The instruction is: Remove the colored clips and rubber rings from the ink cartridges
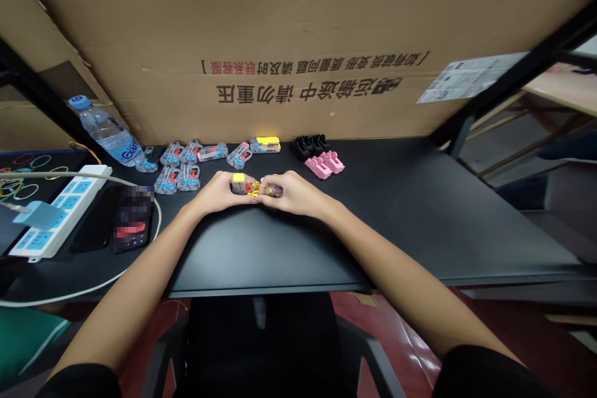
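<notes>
My left hand is closed around a small clear plastic case with a yellow top and an orange-red part inside. Close against it, my right hand pinches a short tool with a dark translucent handle; its tip is hidden, so I cannot tell its exact kind. Yellow parts show between the two hands, just above the table. Beyond my left hand lie several clear cases with blue and red insides, and one with a yellow cover.
Pink plastic parts and black ones lie beyond my right hand on the black table. At left are a water bottle, a power strip, a phone and a white cable. A cardboard wall stands behind.
</notes>
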`<state>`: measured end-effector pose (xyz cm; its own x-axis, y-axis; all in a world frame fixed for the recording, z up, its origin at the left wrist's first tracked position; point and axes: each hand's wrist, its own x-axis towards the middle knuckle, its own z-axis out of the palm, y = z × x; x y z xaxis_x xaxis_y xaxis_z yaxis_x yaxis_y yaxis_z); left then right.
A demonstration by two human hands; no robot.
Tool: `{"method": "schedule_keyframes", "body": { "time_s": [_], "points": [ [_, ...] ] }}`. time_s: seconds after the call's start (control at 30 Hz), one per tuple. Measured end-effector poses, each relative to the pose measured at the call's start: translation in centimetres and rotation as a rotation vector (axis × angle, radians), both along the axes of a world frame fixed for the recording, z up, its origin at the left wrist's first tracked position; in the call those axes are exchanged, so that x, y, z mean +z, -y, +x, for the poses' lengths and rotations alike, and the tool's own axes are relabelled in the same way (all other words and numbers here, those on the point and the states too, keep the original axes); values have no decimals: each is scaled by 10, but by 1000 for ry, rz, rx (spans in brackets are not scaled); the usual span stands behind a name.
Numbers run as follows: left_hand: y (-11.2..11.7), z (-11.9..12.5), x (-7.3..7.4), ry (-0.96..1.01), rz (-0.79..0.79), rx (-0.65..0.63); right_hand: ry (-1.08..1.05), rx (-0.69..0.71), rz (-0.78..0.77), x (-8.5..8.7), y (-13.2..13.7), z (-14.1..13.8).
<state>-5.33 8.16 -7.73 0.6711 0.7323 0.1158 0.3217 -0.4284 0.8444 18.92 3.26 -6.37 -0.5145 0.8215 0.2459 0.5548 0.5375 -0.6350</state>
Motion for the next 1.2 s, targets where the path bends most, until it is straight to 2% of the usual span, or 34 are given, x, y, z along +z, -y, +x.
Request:
{"method": "schedule_keyframes", "body": {
  "time_s": [0.1, 0.23, 0.33, 0.43, 0.5, 0.63, 1.0, 1.2],
  "points": [
    [-1, -1, -1, -5, 10, -6, -4, 10, 8, -1, 1, -2],
    [-1, -1, -1, -8, 17, -21, -113, 29, -78, 2, 0, 1],
    [-1, -1, -1, -8, -1, -16, -152, -57, -88, 3, -8, 14],
    [0, -1, -1, -13, -20, -7, -59, -182, -40, -3, -19, 29],
    [1, -1, -2, -9, -27, -3, 13, -215, -39, -9, -25, 35],
    [1, -1, -3, -2, -40, -6, 72, -193, -56, -15, -29, 36],
    [-1, -5, -2, -33, -97, -55, 65, -186, -60, -12, -28, 36],
    [2, -5, 0, -49, -123, -94, -11, -89, -71, -13, -23, 25]
  ]
}}
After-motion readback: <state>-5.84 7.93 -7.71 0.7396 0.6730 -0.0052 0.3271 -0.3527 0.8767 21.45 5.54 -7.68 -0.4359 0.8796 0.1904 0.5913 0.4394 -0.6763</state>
